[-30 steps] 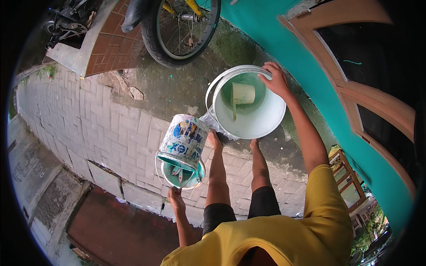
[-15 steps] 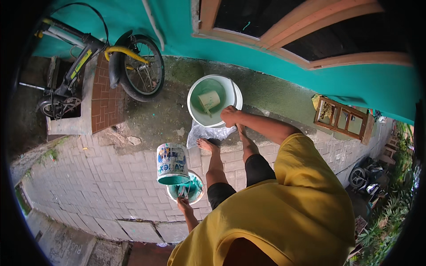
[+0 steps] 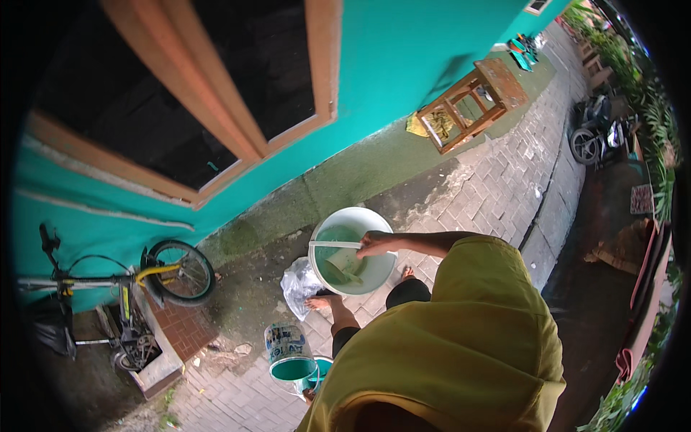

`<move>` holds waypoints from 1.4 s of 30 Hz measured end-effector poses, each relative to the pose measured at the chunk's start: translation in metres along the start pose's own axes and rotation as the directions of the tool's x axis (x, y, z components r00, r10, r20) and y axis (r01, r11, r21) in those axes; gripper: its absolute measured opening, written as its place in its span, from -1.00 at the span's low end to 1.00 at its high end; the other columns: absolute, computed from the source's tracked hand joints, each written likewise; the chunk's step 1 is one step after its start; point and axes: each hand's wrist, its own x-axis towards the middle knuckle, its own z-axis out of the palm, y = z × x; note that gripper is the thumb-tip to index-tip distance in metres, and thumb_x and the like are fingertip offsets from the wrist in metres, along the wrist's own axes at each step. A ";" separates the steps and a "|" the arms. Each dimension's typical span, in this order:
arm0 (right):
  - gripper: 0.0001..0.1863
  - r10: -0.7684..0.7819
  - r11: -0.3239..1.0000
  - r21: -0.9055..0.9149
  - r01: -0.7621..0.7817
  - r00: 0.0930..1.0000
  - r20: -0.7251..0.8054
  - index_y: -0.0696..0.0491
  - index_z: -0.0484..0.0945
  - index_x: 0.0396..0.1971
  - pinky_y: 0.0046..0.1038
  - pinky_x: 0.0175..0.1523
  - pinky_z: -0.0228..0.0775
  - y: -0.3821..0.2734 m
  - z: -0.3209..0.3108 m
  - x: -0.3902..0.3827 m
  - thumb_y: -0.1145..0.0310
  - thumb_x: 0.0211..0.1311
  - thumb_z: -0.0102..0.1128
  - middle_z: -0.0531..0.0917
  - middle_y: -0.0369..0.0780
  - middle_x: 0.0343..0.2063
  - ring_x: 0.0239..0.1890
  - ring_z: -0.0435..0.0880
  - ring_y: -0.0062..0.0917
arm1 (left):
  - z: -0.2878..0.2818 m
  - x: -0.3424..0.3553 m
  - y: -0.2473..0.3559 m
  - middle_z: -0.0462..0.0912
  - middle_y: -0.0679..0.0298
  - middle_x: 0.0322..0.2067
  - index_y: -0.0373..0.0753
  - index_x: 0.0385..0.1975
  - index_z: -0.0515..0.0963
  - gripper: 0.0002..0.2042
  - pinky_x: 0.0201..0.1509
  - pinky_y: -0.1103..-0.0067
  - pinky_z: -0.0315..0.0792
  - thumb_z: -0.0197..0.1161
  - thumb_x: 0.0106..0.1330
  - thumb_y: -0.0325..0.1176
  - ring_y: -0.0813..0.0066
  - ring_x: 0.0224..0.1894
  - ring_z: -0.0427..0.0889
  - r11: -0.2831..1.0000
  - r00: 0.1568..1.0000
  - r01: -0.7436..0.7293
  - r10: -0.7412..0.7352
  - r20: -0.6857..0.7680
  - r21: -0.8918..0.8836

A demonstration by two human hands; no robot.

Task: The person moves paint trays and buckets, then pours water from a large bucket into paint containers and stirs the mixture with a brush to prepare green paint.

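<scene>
My right hand (image 3: 372,244) grips the pale handle of a large white bucket (image 3: 387,271). Greenish liquid fills part of the bucket, and a white scoop-like container (image 3: 348,261) lies in it. Down by my left side is my left hand (image 3: 309,394), mostly covered by my yellow top; it is closed at the wire handles of two paint pails. One, a paint-smeared printed pail (image 3: 282,338), tips with its green-coated mouth toward me. Beside it the second pail (image 3: 322,367) shows green inside, only partly in sight. Crumpled clear plastic (image 3: 296,285) touches the bucket's left side by my foot.
A bicycle (image 3: 180,271) leans at the left by a brick-topped ledge (image 3: 176,324). Along the turquoise wall (image 3: 392,79) stands a wooden stool (image 3: 471,104) with a yellow cloth. A motorbike (image 3: 590,140) is parked at the far right. Paving runs beneath my feet.
My view has swung to the right, and I have moved away from the bicycle. The white bucket has come along in my right hand, its handle now raised. The paint pails have moved with me.
</scene>
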 end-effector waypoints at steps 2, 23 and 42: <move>-0.61 0.073 0.989 -0.123 -0.077 0.996 -0.043 0.13 0.50 -0.59 -0.46 -0.60 0.19 0.035 -0.014 -0.059 0.03 -0.06 0.16 0.38 -0.33 -0.75 -0.70 0.36 -0.63 | 0.035 -0.022 0.001 0.20 0.45 -0.74 -0.12 -0.60 0.35 -0.79 -0.63 0.67 0.13 0.19 0.09 -0.19 0.64 -0.73 0.16 0.996 0.999 -0.037 0.034 0.039 0.083; -0.66 0.740 0.651 0.731 -0.206 0.388 -0.549 0.15 0.61 -0.44 -0.45 -0.43 0.28 0.459 -0.173 -0.543 0.15 -0.02 0.24 0.53 -0.23 -0.63 -0.56 0.45 -0.56 | 0.557 -0.261 -0.158 0.27 0.49 -0.71 -0.08 -0.63 0.35 -0.80 -0.70 0.71 0.12 0.19 0.11 -0.21 0.67 -0.75 0.18 0.725 0.877 -0.343 0.019 0.481 0.598; -0.75 0.958 -0.088 0.826 0.556 0.276 -0.084 -0.05 0.34 -0.72 -0.56 -0.70 0.16 0.797 -0.388 -0.805 0.26 0.06 0.13 0.20 -0.42 -0.82 -0.83 0.17 -0.67 | 0.941 -0.595 -0.506 0.21 0.52 -0.77 -0.05 -0.67 0.35 -0.79 -0.72 0.76 0.07 0.21 0.06 -0.18 0.74 -0.78 0.16 0.524 0.866 -0.421 -0.011 0.500 0.740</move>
